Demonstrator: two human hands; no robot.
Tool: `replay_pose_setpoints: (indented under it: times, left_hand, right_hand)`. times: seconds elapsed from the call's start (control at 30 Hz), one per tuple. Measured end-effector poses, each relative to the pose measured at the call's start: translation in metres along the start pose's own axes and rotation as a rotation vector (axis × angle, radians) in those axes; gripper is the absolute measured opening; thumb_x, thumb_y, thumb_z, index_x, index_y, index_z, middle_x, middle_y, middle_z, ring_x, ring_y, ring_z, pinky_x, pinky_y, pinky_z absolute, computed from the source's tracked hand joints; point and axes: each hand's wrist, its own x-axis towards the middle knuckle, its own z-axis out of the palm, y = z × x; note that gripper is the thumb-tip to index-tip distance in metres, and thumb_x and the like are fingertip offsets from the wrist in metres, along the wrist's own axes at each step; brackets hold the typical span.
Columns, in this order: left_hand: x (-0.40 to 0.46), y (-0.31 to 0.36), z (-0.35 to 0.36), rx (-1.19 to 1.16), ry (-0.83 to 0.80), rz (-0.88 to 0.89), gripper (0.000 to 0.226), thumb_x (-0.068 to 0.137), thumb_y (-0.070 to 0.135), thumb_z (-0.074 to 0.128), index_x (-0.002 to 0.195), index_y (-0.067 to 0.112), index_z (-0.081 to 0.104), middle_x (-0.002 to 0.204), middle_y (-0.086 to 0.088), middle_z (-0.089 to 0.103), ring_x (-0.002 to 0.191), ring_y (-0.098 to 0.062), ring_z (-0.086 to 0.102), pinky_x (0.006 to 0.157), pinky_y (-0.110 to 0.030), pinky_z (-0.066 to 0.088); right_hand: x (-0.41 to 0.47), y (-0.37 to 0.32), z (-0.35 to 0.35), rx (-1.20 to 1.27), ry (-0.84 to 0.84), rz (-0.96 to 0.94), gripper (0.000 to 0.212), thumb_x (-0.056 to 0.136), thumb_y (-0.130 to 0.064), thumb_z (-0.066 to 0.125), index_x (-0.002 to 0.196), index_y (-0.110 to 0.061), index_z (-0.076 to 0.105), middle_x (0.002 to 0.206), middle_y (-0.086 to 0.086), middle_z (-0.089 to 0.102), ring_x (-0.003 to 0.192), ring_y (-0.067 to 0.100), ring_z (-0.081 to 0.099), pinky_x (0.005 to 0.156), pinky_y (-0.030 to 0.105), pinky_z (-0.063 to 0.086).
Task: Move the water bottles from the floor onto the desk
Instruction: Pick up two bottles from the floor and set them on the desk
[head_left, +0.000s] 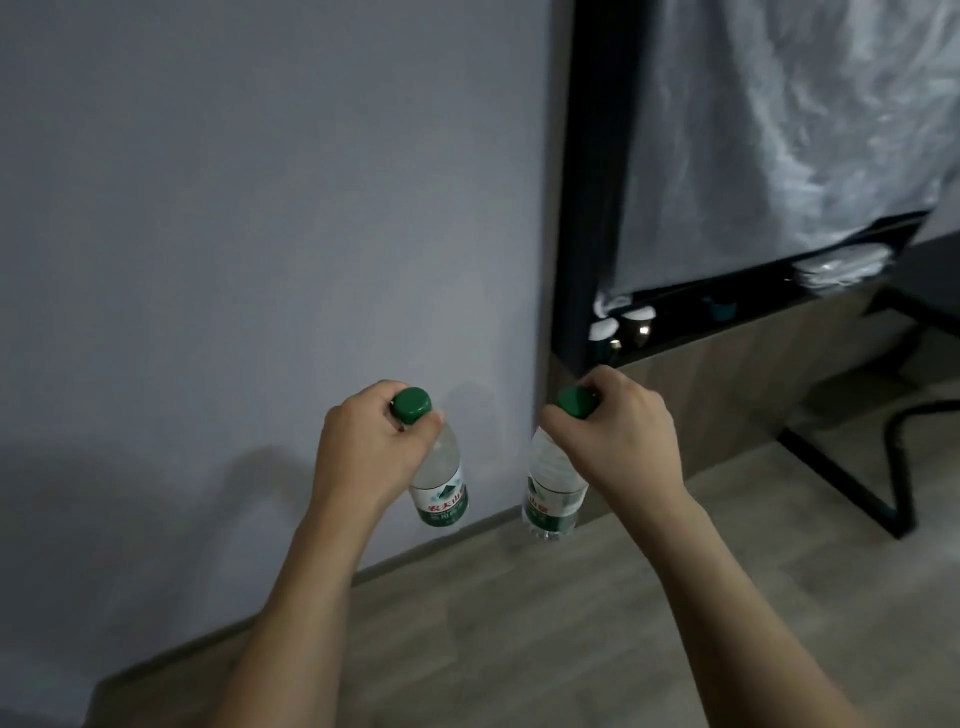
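Observation:
My left hand (358, 441) grips the neck of a clear water bottle (441, 486) with a green cap and a green and white label. My right hand (618, 436) holds a second bottle (553, 499) of the same kind, also by the neck. Both bottles hang upright in the air, above the wooden floor (545, 623) and in front of the grey wall (260, 234). A dark desk top (930, 280) shows at the right edge, higher than the bottles.
A tall black frame (592, 182) with a pale curtain (779, 130) stands right of the wall. On its low black ledge sit small white-topped items (621, 325) and a stack of pale dishes (839, 267). Black desk legs (852, 488) rest on the floor at right.

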Motion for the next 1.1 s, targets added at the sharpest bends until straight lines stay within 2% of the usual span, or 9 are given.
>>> replay_pose_setpoints:
  times: [0.1, 0.17, 0.3, 0.4, 0.5, 0.63, 0.83, 0.97, 1.1]
  left_hand:
    - [0.002, 0.044, 0.056, -0.037, -0.068, 0.072, 0.019, 0.066, 0.047, 0.070, 0.074, 0.031, 0.065, 0.063, 0.014, 0.064, 0.059, -0.008, 0.060, 0.059, -0.033, 0.050]
    - [0.003, 0.072, 0.088, -0.068, -0.113, 0.117, 0.023, 0.065, 0.050, 0.069, 0.080, 0.034, 0.064, 0.064, 0.013, 0.065, 0.062, -0.011, 0.062, 0.060, -0.036, 0.053]
    - [0.001, 0.126, 0.151, -0.108, -0.224, 0.208, 0.023, 0.064, 0.051, 0.068, 0.079, 0.033, 0.064, 0.063, 0.010, 0.066, 0.062, -0.013, 0.065, 0.061, -0.042, 0.056]
    - [0.000, 0.165, 0.195, -0.136, -0.321, 0.248, 0.021, 0.066, 0.047, 0.070, 0.076, 0.029, 0.068, 0.066, 0.009, 0.068, 0.067, -0.013, 0.068, 0.066, -0.043, 0.058]
    - [-0.003, 0.204, 0.231, -0.157, -0.381, 0.300, 0.024, 0.065, 0.048, 0.070, 0.078, 0.027, 0.068, 0.070, 0.012, 0.068, 0.068, -0.006, 0.065, 0.068, -0.040, 0.059]
    - [-0.009, 0.251, 0.277, -0.219, -0.479, 0.361, 0.025, 0.067, 0.043, 0.073, 0.081, 0.022, 0.070, 0.068, 0.015, 0.067, 0.075, -0.011, 0.067, 0.077, -0.041, 0.058]
    - [-0.011, 0.302, 0.344, -0.202, -0.567, 0.468, 0.016, 0.074, 0.035, 0.080, 0.076, 0.023, 0.068, 0.068, 0.011, 0.069, 0.069, -0.008, 0.066, 0.066, -0.031, 0.055]
    - [-0.012, 0.337, 0.393, -0.211, -0.639, 0.481, 0.022, 0.069, 0.041, 0.080, 0.079, 0.024, 0.069, 0.069, 0.011, 0.069, 0.070, -0.010, 0.067, 0.070, -0.036, 0.057]
    - [-0.005, 0.372, 0.448, -0.226, -0.673, 0.519, 0.029, 0.063, 0.049, 0.071, 0.076, 0.024, 0.069, 0.066, 0.010, 0.068, 0.066, -0.009, 0.066, 0.067, -0.038, 0.057]
  right_hand:
    - [0.009, 0.050, -0.047, -0.018, 0.100, 0.042, 0.020, 0.060, -0.046, 0.056, 0.062, -0.028, 0.047, 0.054, -0.010, 0.051, 0.053, 0.007, 0.050, 0.048, 0.026, 0.036]
    - [0.012, 0.079, -0.074, -0.047, 0.168, 0.070, 0.026, 0.062, -0.046, 0.059, 0.058, -0.031, 0.039, 0.051, -0.011, 0.046, 0.049, 0.006, 0.046, 0.047, 0.023, 0.029]
    - [0.016, 0.131, -0.123, -0.073, 0.274, 0.171, 0.028, 0.061, -0.048, 0.057, 0.059, -0.026, 0.040, 0.053, -0.008, 0.047, 0.049, 0.010, 0.047, 0.046, 0.028, 0.034]
    - [0.016, 0.163, -0.161, -0.105, 0.354, 0.229, 0.031, 0.060, -0.049, 0.056, 0.058, -0.026, 0.036, 0.052, -0.008, 0.042, 0.049, 0.012, 0.042, 0.048, 0.028, 0.030]
    - [0.013, 0.193, -0.198, -0.160, 0.427, 0.290, 0.030, 0.061, -0.047, 0.058, 0.060, -0.022, 0.042, 0.053, -0.006, 0.046, 0.051, 0.014, 0.046, 0.046, 0.030, 0.035]
    - [0.013, 0.226, -0.238, -0.209, 0.492, 0.389, 0.029, 0.065, -0.041, 0.063, 0.068, -0.015, 0.052, 0.058, -0.004, 0.054, 0.056, 0.014, 0.053, 0.050, 0.034, 0.046]
    - [0.026, 0.275, -0.284, -0.230, 0.560, 0.467, 0.026, 0.066, -0.042, 0.065, 0.063, -0.024, 0.046, 0.055, -0.007, 0.050, 0.054, 0.010, 0.049, 0.049, 0.027, 0.032]
    - [0.045, 0.311, -0.308, -0.231, 0.583, 0.513, 0.024, 0.065, -0.042, 0.064, 0.067, -0.021, 0.054, 0.059, -0.007, 0.055, 0.059, 0.011, 0.054, 0.050, 0.028, 0.040]
    - [0.075, 0.352, -0.332, -0.237, 0.600, 0.531, 0.022, 0.063, -0.043, 0.062, 0.067, -0.021, 0.057, 0.059, -0.008, 0.058, 0.059, 0.009, 0.056, 0.051, 0.030, 0.046]
